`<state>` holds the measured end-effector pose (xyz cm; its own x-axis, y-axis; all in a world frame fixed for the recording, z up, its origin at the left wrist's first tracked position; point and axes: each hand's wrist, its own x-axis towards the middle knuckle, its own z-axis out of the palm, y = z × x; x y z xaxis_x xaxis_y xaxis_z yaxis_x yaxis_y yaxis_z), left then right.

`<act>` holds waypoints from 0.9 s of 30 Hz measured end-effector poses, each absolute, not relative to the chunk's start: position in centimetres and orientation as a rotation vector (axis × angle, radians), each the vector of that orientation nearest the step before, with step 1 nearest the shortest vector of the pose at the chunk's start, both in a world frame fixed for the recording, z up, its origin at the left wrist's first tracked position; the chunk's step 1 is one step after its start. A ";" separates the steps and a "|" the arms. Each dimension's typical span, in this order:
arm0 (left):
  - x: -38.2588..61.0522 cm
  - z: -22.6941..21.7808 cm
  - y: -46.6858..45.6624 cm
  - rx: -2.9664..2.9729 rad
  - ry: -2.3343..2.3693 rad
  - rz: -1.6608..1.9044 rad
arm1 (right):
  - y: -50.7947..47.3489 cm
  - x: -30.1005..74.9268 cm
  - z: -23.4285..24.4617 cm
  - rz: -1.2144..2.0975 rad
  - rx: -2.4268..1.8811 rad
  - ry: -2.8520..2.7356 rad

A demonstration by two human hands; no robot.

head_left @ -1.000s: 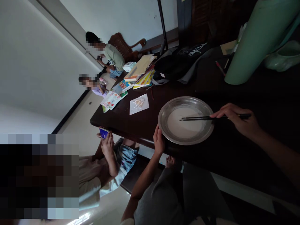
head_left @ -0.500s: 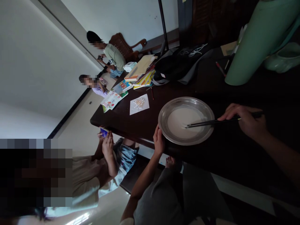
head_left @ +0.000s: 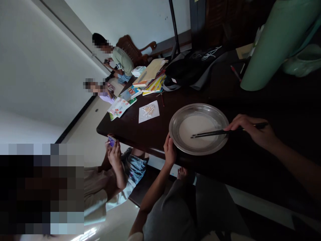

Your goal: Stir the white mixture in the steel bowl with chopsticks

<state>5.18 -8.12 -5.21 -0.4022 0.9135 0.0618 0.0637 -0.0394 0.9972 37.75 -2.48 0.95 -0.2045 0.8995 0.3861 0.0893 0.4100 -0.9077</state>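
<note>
A round metal bowl (head_left: pixel 177 141) with a wide rim stands on the dark table, holding a whitish liquid (head_left: pixel 193 127). My left hand (head_left: pixel 170 150) grips the bowl's left rim, fingers against the outside. In my right hand (head_left: pixel 250 129), closed at the bowl's right side, is a pair of black chopsticks (head_left: pixel 213 133). Their tips dip into the liquid near its middle, slightly apart from each other.
Cotton swabs (head_left: pixel 149 110) lie on a white sheet beyond the bowl. Books (head_left: pixel 150 75) and a black bag (head_left: pixel 184 73) are piled farther back. A green cylinder (head_left: pixel 273 50) stands at right. A person with a phone (head_left: pixel 111 141) sits at left; two others sit behind.
My right hand has moved left, pushing the chopstick tips leftward through the liquid. My left hand and the bowl stay almost where they were.
</note>
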 end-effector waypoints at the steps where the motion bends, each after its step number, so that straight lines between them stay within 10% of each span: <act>1: 5.2 -5.2 -8.1 1.060 1.530 1.529 | -2.5 37.7 1.0 0.960 -0.912 -1.639; 27: 5.4 -4.8 -8.0 1.051 1.507 1.526 | -2.2 37.7 0.6 0.917 -0.891 -1.684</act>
